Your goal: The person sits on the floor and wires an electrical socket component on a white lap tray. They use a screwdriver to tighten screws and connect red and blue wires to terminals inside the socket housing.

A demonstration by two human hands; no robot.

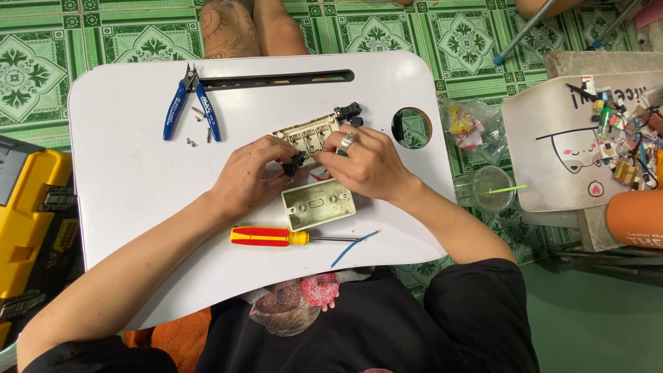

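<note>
Both hands: left hand (252, 176), right hand (366, 166) gripping switch plate (307, 131).

Bright, even overhead light falls on the glossy white plastic lap bench (138, 138), casting soft, short shadows; focus stays sharp, with slight wide-angle bending toward the edges.

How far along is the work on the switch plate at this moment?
Done: loose screws lie by the blue cutters, and the wall box sits apart. In hand: both hands, left hand and right hand, work a black part on the switch plate. Left: the screwdriver and blue wire lie untouched.
</note>
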